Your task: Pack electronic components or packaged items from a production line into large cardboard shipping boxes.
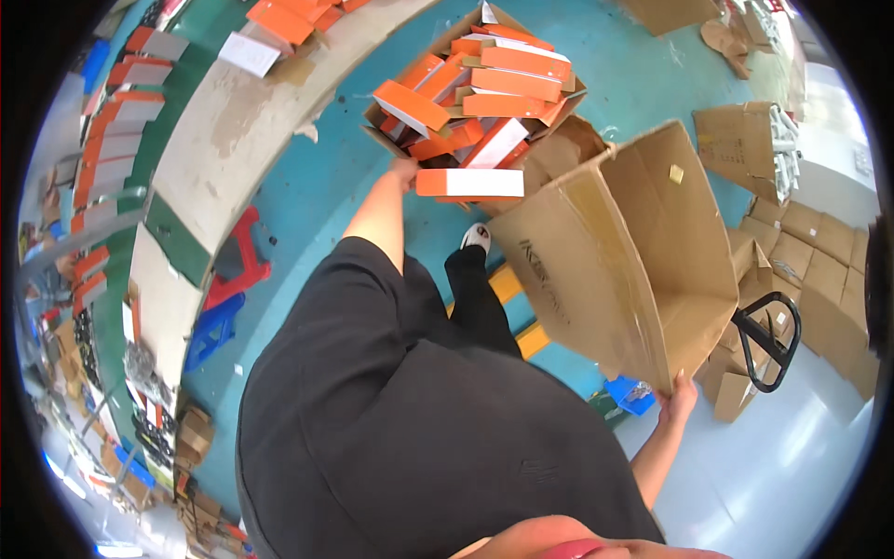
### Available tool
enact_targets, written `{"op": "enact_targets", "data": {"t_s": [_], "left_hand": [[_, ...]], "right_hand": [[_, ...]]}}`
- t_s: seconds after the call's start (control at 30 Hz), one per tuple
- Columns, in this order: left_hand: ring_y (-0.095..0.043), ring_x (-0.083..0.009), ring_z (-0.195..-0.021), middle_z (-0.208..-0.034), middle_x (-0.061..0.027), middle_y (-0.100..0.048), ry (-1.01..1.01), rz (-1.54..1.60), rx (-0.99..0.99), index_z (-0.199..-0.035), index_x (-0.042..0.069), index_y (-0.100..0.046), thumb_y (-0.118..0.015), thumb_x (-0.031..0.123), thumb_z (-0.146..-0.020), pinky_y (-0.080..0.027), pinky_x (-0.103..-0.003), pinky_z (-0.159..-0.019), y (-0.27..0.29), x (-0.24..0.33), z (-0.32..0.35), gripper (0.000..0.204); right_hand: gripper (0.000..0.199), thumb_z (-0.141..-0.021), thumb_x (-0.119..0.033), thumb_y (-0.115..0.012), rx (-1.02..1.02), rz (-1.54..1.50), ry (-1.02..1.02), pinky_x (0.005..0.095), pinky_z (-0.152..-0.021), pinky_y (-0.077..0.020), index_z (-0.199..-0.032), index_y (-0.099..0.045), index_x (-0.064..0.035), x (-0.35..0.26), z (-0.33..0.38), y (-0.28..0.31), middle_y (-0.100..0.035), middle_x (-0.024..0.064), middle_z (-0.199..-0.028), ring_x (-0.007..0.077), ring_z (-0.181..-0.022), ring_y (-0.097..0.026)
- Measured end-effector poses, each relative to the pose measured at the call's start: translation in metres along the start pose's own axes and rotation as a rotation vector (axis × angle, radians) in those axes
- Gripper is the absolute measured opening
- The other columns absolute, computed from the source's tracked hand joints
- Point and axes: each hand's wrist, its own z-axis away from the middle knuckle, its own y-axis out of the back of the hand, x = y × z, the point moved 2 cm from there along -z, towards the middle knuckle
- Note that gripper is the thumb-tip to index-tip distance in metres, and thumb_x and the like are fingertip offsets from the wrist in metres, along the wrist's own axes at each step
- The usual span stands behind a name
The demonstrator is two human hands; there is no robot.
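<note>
Fingers of my right hand [681,401] are clamped on the near edge of a big carton [582,265]; those of my left hand [404,171] are mostly hidden at the near-left part of a full carton [573,104], and I cannot tell whether they are together, apart or clamped. Between my hands and out to the left runs a blue-green floor [307,200], turning pale and shiny beyond my right fingers. Left of my left hand are a red stool [240,256], a blue stool [214,331] and a worn pale bench [209,140], with orange-and-white boxes lined up farther off. A black handle [796,340] is to the right of my right fingers, stacked cartons [824,247] past it, and a small blue bin [630,396] just to their left. My left arm reaches forward, bare below a black sleeve; my right forearm angles out to the side. Ahead and left of my right fingers, the big carton leans tilted, brown, its mouth open toward the right, dark print on its outer face. Just right of my left fingers sits an orange-and-white box [470,184]; beyond it, similar ones lie jumbled inside the full carton.
</note>
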Motion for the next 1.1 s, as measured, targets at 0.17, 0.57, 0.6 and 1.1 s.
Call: {"op": "enact_targets", "data": {"t_s": [0.17,0.57,0.6,1.1], "left_hand": [[-0.07,-0.0275,-0.074,-0.095,-0.0125,-0.071,-0.02,0.184,0.087,-0.113,0.0,-0.064,-0.057,0.018,-0.101,-0.061,-0.045,-0.066,0.1,-0.089,0.055,0.023],[-0.069,-0.0362,-0.102,-0.116,-0.0217,-0.071,0.163,0.117,0.444,-0.122,-0.006,-0.066,-0.065,0.028,-0.093,-0.055,-0.05,-0.087,0.381,-0.321,0.202,0.045],[-0.069,-0.0344,-0.103,-0.116,-0.0216,-0.071,0.167,0.251,0.484,-0.121,-0.004,-0.067,-0.065,0.031,-0.093,-0.054,-0.047,-0.089,0.383,-0.335,0.221,0.045],[-0.07,-0.0251,-0.082,-0.102,-0.0124,-0.074,0.172,0.217,0.493,-0.118,0.0,-0.069,-0.059,0.036,-0.098,-0.056,-0.042,-0.076,0.421,-0.346,0.264,0.042]], "right_hand": [[0.029,-0.103,-0.027,-0.059,-0.056,0.099,0.125,0.039,-0.057,-0.0603,-0.12,-0.061,-0.0034,-0.01,-0.054,-0.005,-0.072,0.0122,-0.104,0.0264,-0.081,-0.072],[0.025,-0.103,-0.026,-0.06,-0.05,0.288,0.369,0.0406,-0.062,-0.0602,-0.118,-0.064,-0.0064,-0.093,-0.096,-0.104,-0.07,0.0087,-0.106,0.0245,-0.086,-0.069],[0.026,-0.103,-0.026,-0.059,-0.121,0.321,0.389,0.0422,-0.065,-0.0613,-0.122,-0.061,-0.0071,-0.104,-0.101,-0.114,-0.069,0.0106,-0.109,0.0278,-0.091,-0.07],[0.035,-0.104,-0.027,-0.059,-0.235,0.385,0.413,0.0588,-0.081,-0.0545,-0.137,-0.062,-0.0144,-0.169,-0.084,-0.309,-0.067,0.0107,-0.127,0.0334,-0.111,-0.064]]}}
